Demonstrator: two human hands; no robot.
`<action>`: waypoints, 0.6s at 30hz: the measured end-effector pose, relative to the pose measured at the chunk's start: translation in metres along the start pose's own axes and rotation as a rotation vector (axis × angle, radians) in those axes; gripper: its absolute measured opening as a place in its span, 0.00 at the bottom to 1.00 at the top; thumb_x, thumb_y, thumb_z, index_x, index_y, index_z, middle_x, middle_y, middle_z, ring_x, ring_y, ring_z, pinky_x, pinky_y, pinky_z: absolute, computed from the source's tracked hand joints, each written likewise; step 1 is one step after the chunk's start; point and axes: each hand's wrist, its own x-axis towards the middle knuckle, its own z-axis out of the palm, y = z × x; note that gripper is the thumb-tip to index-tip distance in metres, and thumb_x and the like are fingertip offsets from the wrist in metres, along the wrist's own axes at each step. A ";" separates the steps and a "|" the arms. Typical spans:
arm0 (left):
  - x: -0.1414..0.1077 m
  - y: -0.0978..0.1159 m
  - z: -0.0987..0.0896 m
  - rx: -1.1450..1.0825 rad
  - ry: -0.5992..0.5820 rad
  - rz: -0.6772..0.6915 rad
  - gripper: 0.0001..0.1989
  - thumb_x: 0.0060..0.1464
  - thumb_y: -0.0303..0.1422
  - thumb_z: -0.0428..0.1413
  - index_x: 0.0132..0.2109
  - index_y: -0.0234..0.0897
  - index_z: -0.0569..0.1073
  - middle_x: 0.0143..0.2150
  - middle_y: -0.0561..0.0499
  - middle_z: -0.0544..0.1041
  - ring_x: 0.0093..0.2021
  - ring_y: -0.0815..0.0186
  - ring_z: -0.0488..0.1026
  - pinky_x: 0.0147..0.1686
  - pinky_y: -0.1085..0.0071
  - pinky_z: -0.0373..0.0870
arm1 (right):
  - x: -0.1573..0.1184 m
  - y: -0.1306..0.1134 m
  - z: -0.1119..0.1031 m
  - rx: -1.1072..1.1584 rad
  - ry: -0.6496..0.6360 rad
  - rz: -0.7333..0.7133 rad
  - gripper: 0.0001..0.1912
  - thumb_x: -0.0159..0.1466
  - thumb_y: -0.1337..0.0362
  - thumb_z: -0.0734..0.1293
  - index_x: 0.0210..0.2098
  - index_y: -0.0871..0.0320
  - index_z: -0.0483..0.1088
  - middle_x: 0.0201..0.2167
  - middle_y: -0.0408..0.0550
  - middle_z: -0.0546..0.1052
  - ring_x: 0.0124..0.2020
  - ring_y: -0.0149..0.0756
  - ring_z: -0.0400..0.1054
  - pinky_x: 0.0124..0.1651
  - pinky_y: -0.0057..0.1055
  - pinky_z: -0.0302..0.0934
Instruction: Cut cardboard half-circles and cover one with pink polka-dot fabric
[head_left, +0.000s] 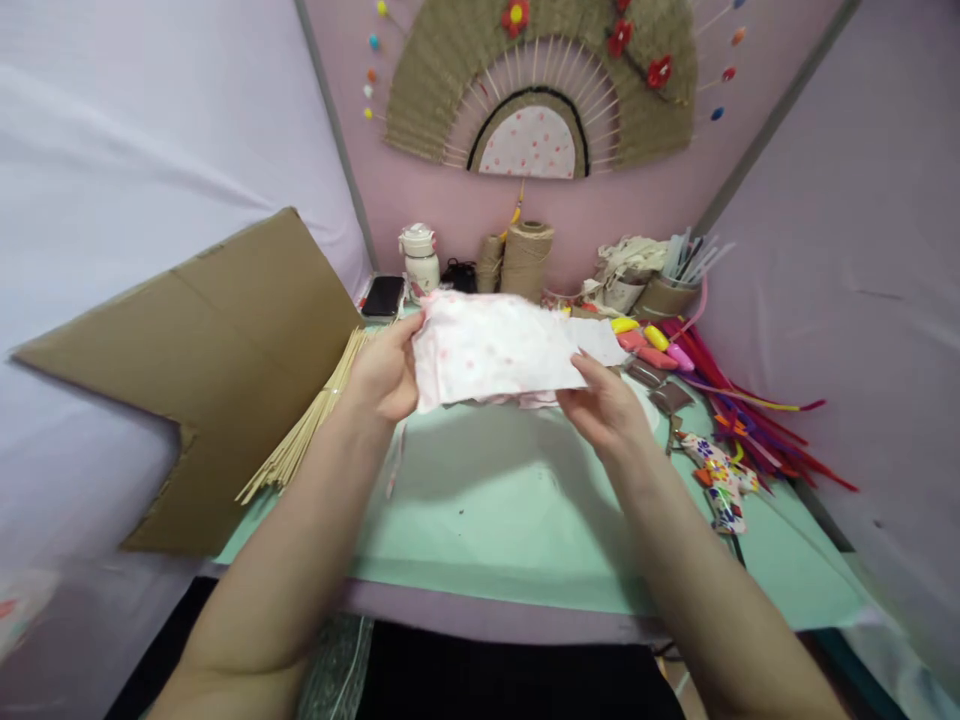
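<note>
My left hand [388, 368] grips the left end of a white cloth with pale pink dots [495, 345], thumb on top. At the cloth's lower right corner my right hand [604, 400] pinches the edge. Behind its right end a plain white piece [597, 338] shows; whether it belongs to the cloth I cannot tell. The cloth is stretched between both hands, raised over the pale green tabletop [480, 520], and casts a shadow there. More pink-edged fabric peeks out below it; how that lies is hidden.
Left stand a cut cardboard sheet [247, 350] and thin sticks [315, 430]. At the back are a phone [383, 297], a white bottle [421, 265] and twine spools [527, 262]. On the right lie coloured clay packs [652, 357], pipe cleaners [750, 410] and a floral-patterned glue gun [721, 480].
</note>
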 end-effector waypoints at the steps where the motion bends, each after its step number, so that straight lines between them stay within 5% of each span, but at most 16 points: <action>1: -0.003 -0.011 -0.016 0.035 0.037 -0.058 0.14 0.60 0.33 0.49 0.44 0.30 0.76 0.37 0.42 0.80 0.48 0.51 0.77 0.49 0.54 0.74 | -0.016 -0.001 -0.014 -0.108 0.041 -0.020 0.17 0.51 0.66 0.73 0.40 0.50 0.68 0.33 0.40 0.76 0.34 0.32 0.73 0.30 0.24 0.70; 5: -0.015 -0.068 -0.070 0.226 0.144 -0.218 0.11 0.58 0.34 0.51 0.44 0.33 0.73 0.34 0.43 0.79 0.37 0.58 0.78 0.35 0.66 0.76 | -0.070 0.016 -0.055 -0.531 0.072 0.044 0.25 0.48 0.62 0.75 0.44 0.50 0.64 0.26 0.37 0.71 0.23 0.32 0.68 0.22 0.28 0.66; 8: -0.026 -0.099 -0.088 0.467 0.188 -0.234 0.21 0.58 0.45 0.52 0.52 0.36 0.67 0.35 0.46 0.78 0.31 0.62 0.76 0.26 0.69 0.72 | -0.086 0.035 -0.070 -0.722 0.069 0.071 0.26 0.48 0.61 0.73 0.44 0.51 0.61 0.25 0.37 0.71 0.22 0.35 0.69 0.25 0.33 0.68; 13: -0.041 -0.105 -0.089 1.140 0.217 0.196 0.35 0.51 0.31 0.58 0.65 0.40 0.55 0.44 0.46 0.76 0.36 0.60 0.75 0.40 0.60 0.72 | -0.091 0.042 -0.088 -1.067 0.060 0.031 0.19 0.55 0.58 0.67 0.45 0.50 0.61 0.29 0.41 0.73 0.20 0.39 0.70 0.31 0.41 0.68; 16: -0.050 -0.104 -0.082 1.409 0.279 0.544 0.23 0.55 0.28 0.53 0.59 0.37 0.66 0.49 0.40 0.73 0.48 0.52 0.72 0.50 0.52 0.68 | -0.098 0.030 -0.090 -1.365 0.131 -0.222 0.17 0.56 0.58 0.67 0.46 0.50 0.65 0.37 0.51 0.74 0.33 0.48 0.73 0.41 0.49 0.67; 18: -0.056 -0.111 -0.073 1.455 0.198 0.734 0.15 0.58 0.28 0.51 0.51 0.38 0.72 0.50 0.40 0.73 0.53 0.52 0.69 0.54 0.53 0.66 | -0.101 0.023 -0.081 -1.490 0.141 -0.486 0.14 0.60 0.59 0.65 0.46 0.50 0.68 0.44 0.57 0.74 0.46 0.54 0.70 0.50 0.52 0.64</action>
